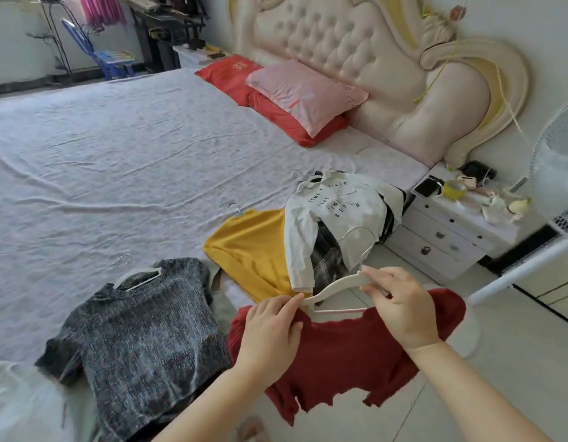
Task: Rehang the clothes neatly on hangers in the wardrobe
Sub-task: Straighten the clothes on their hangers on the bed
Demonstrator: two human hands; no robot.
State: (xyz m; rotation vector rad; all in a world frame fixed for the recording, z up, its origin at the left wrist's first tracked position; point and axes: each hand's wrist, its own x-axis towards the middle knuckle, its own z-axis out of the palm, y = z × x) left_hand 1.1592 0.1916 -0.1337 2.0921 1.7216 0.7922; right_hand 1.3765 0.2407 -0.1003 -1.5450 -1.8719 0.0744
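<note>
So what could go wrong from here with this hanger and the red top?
The red top hangs partly over the floor; if it slides off the white hanger, it could drop there. The left hand and right hand both pinch the hanger, so forcing it into the knit neckline might stretch it.

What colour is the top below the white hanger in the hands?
The top is dark red, just below the hanger; the head view shows it best.
</note>
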